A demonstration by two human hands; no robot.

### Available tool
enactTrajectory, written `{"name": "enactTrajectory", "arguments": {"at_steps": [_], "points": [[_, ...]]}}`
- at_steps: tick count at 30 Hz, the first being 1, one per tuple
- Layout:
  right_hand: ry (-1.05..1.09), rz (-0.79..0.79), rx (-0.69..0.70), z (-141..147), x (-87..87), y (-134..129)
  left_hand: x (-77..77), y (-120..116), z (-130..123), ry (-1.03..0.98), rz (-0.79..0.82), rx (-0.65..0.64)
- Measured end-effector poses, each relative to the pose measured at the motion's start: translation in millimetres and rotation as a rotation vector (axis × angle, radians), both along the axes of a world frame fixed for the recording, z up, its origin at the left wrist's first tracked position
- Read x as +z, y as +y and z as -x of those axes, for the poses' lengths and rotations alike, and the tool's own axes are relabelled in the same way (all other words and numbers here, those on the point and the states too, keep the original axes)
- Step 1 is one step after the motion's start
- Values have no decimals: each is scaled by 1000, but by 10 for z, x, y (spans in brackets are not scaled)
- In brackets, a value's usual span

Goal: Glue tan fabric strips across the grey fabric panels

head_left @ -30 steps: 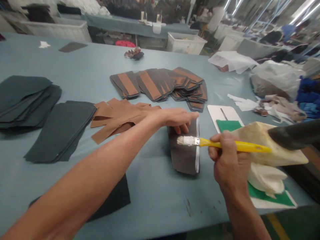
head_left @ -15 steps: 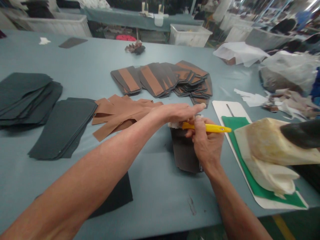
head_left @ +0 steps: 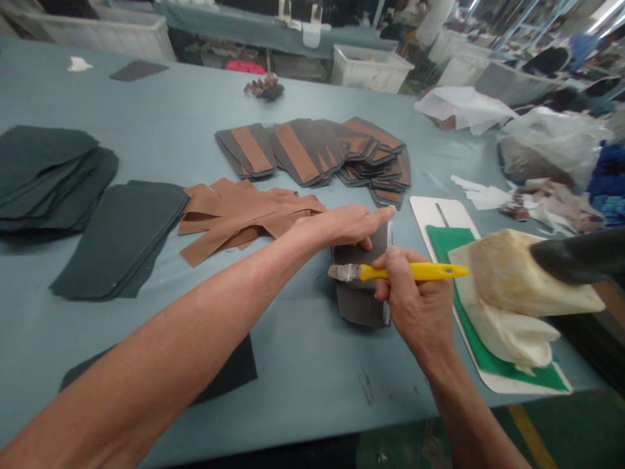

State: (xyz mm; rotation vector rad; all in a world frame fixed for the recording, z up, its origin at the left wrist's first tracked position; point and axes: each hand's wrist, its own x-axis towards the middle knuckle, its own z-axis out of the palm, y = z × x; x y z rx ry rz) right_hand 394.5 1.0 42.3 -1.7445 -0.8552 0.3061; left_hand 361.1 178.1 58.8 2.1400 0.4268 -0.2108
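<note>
My right hand (head_left: 415, 299) grips a yellow-handled brush (head_left: 427, 271), its whitish bristles pointing left over a stack of dark grey pieces (head_left: 364, 305). White residue marks the right edge of that stack. My left hand (head_left: 354, 225) lies flat on the far end of the stack, fingers stretched to the right. Brown strips (head_left: 229, 215) lie in a loose pile left of this hand. Beyond it are fanned dark pieces with brown bands (head_left: 297, 153).
Dark green stacks (head_left: 120, 234) are at the left, and a dark sheet (head_left: 234, 371) lies partly under my left forearm. On the right, a stained pale container (head_left: 517, 273) stands on a green-and-white board (head_left: 498, 358). Scraps and a plastic bag (head_left: 551, 143) are behind.
The brush and my right hand have moved toward me and slightly right, exposing the bristles and more of the stack. My left hand stays pressed near the far end.
</note>
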Motion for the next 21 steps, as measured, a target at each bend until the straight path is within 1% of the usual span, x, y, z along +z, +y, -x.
{"name": "enactTrajectory", "arguments": {"at_steps": [3, 7, 10, 14, 17, 21], "points": [[31, 12, 11, 65, 26, -130, -5, -28, 13, -19, -21, 7], [41, 46, 17, 144, 15, -360, 25, -75, 36, -33, -46, 16], [58, 126, -2, 214, 40, -559, 35, -93, 47, -38, -58, 20], [162, 271, -25, 328, 163, -791, -2, -97, 40, -58, -93, 23], [155, 280, -88, 377, 256, -921, -34, -120, 45, -88, -162, 22], [89, 180, -268, 353, 294, -1037, -13, -192, 145, -148, -293, -45]]}}
